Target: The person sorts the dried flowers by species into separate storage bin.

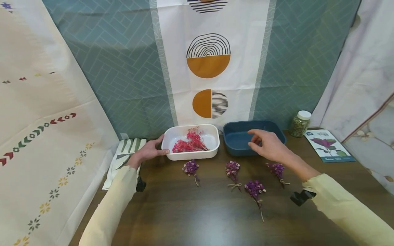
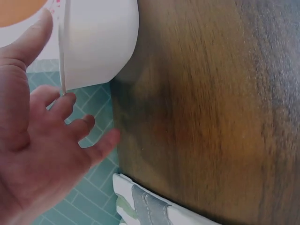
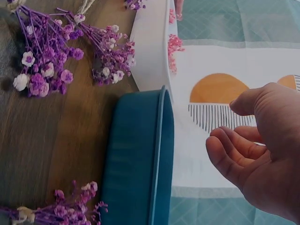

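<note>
A white plastic tub (image 1: 193, 155) holds pink dried flowers (image 1: 192, 140). My left hand (image 1: 149, 149) is at its left end, the thumb (image 2: 35, 40) reaching over the rim and the loosely bent fingertips right at the corner. Beside this tub stands a dark blue tub (image 1: 236, 149). Above its right part is my right hand (image 1: 267, 144), fingers loosely curled with nothing between them. In front of the tubs lie several small purple dried-flower bunches (image 1: 254, 189), the visible stems of some tied with twine.
Folded white-and-green gloves (image 1: 123, 155) lie at the far left. A jar of dried herbs with a white lid (image 1: 300, 124) and a flower-printed packet (image 1: 329, 146) sit at the right. Patterned cloth hangs behind and on both sides of the wooden table (image 1: 191, 218).
</note>
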